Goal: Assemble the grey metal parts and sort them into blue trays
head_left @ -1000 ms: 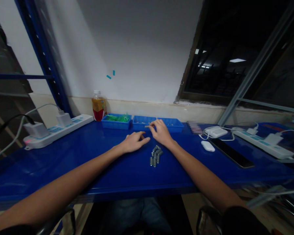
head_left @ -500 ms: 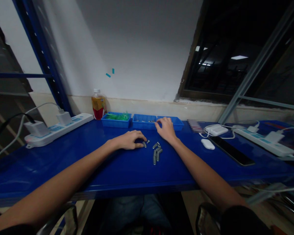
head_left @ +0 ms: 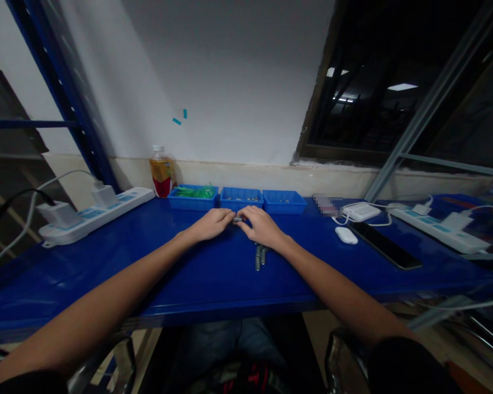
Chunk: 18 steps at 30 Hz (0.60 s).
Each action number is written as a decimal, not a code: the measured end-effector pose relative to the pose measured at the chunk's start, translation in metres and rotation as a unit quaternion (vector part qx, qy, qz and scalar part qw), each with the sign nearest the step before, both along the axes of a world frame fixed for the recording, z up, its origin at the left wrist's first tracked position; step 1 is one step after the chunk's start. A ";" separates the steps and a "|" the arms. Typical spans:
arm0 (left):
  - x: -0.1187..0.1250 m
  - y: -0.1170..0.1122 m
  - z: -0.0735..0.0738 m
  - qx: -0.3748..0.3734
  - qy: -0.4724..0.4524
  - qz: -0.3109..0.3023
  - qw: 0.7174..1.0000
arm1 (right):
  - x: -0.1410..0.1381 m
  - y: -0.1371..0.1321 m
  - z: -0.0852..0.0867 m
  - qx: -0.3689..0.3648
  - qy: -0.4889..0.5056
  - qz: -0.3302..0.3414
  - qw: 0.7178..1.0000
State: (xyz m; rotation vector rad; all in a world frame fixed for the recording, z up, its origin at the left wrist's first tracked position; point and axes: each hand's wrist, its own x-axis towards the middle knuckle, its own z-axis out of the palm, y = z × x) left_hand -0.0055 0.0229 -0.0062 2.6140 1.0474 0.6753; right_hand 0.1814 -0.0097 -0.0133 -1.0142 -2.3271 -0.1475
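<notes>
My left hand point(head_left: 212, 224) and my right hand point(head_left: 262, 226) meet over the blue tabletop, fingers pinched together. Between their fingertips is a small grey metal cylinder point(head_left: 238, 219), partly hidden by the fingers. Whether the right fingertips also hold a smaller part cannot be made out. Several similar grey cylinders point(head_left: 258, 258) lie loose on the table just below my right hand, which covers some of them.
Along the wall stand three blue trays: one with green plastic pieces point(head_left: 197, 191), a middle tray point(head_left: 241, 204) and a right tray point(head_left: 285, 208), both with small metal parts. A bottle point(head_left: 161, 174), power strips point(head_left: 98, 216), an earbud case point(head_left: 346, 235) and a phone point(head_left: 388, 246) lie around.
My right hand has come back from the right tray to my left hand. My left hand has lifted the cylinder slightly away from the tabletop spot where it was.
</notes>
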 end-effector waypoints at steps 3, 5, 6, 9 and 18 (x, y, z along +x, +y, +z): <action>0.001 0.000 -0.005 -0.039 -0.036 -0.005 0.999 | 0.004 0.003 0.005 0.022 0.000 -0.037 0.999; 0.003 0.000 -0.010 -0.028 -0.044 -0.012 0.999 | 0.011 0.013 0.009 0.028 0.013 -0.077 0.997; 0.005 -0.001 -0.013 -0.010 -0.035 -0.017 0.999 | 0.014 0.021 0.012 0.029 0.022 -0.102 0.994; 0.013 -0.005 -0.018 0.048 0.027 -0.050 0.997 | 0.024 0.046 0.017 0.028 0.044 -0.185 0.981; 0.040 -0.021 -0.013 0.098 0.136 -0.096 0.981 | 0.043 0.039 0.019 -0.020 0.045 -0.163 0.985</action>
